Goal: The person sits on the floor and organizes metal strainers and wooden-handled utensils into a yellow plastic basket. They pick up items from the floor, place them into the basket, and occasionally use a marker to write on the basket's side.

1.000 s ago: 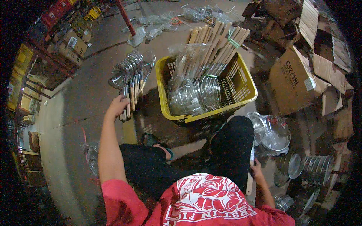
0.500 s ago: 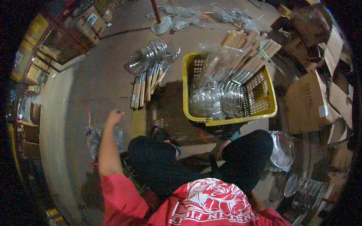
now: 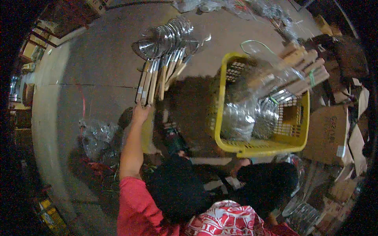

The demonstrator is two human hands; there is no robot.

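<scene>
My left hand reaches forward to the floor, its fingers parted at the near ends of wooden handles. They belong to a row of round metal strainers, nested together on the floor, handles towards me; their exact kind is hard to tell in the dim light. The fingertips touch the leftmost handles, which lie on the floor. A bit of my right arm shows beside my shirt; the right hand is out of sight. Right of centre stands a yellow plastic basket with more wooden-handled strainers wrapped in clear plastic.
Crumpled clear plastic lies left of my arm, with more plastic wrapping at the far edge. Cardboard boxes crowd the right side. Another stack of round metal strainers sits at lower right. Shelving runs along the left.
My left hand has moved right and forward to the handle ends. The view has shifted, so the basket appears farther right and lower. The strainers on the floor keep their arrangement.
</scene>
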